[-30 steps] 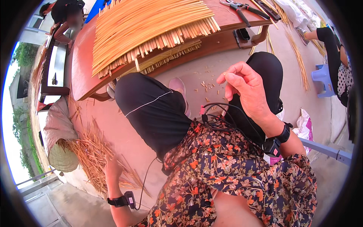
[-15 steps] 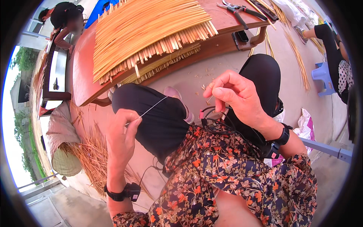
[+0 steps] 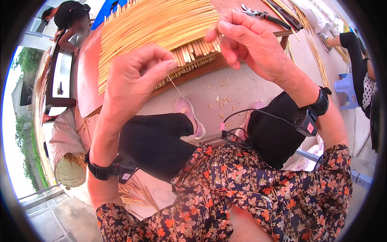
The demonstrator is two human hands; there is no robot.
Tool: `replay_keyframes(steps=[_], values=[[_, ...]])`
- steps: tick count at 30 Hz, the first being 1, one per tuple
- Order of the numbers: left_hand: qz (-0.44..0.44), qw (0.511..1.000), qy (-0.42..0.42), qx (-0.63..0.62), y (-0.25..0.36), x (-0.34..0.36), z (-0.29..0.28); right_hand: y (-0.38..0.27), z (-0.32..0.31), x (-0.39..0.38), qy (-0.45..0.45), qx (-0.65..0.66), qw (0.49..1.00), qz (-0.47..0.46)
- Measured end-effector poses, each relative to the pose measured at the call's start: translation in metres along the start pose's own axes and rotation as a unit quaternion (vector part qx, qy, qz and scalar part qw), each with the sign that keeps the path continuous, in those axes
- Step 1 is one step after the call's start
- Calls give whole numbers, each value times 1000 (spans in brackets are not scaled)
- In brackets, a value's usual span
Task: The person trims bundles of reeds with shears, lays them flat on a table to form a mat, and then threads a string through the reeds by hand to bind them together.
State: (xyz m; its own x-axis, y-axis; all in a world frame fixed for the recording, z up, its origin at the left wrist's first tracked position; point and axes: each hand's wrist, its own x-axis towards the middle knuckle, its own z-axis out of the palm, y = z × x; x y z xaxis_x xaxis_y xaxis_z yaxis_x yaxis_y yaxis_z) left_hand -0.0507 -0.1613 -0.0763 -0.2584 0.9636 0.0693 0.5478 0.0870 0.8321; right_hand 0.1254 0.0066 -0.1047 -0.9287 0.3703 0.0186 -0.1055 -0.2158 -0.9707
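Both my hands are raised at the near edge of a mat of straight yellow stalks (image 3: 149, 34), which lies on a reddish-brown table (image 3: 86, 66). My left hand (image 3: 135, 76) is closed in a pinch on a thin pale string (image 3: 173, 84), whose loose end dangles below the fingertips. Beyond the mat's near right corner, my right hand (image 3: 258, 48) has its thumb and forefinger brought together and the other fingers curled. What that pinch holds is too fine to make out. The hands are apart, and the cut stalk ends show between them.
Pruning shears (image 3: 272, 18) lie at the table's right end, by loose stalks. Short stalk scraps (image 3: 221, 101) litter the floor. A black cable (image 3: 238, 139) crosses my lap. On the right, a person sits near a blue stool (image 3: 346, 90); another person (image 3: 70, 20) bends at far left.
Both hands have risen from above my lap to the mat's near edge. The string, earlier stretched from the left fingers toward the right, now hangs down. My knees have shifted lower in view.
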Motion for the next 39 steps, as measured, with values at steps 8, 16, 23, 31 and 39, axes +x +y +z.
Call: replay_keyframes(steps=[8, 16, 23, 31, 39], values=[[-24, 996, 14, -79, 29, 34, -6, -20, -31, -14, -10, 106, 994, -37], [-3, 914, -361, -185, 44, 0, 28, -48, -56, -16, 151, 16, 968, -200], [71, 873, -464, -128, 15, 10, 50, -56, -37, 18, 156, 97, 941, -284], [74, 958, 253, -115, 9, 43, -30, -68, -9, 17, 53, 63, 989, -124], [55, 981, 40, -182, 42, 17, -10, -72, 49, 13, 42, -62, 988, -134]])
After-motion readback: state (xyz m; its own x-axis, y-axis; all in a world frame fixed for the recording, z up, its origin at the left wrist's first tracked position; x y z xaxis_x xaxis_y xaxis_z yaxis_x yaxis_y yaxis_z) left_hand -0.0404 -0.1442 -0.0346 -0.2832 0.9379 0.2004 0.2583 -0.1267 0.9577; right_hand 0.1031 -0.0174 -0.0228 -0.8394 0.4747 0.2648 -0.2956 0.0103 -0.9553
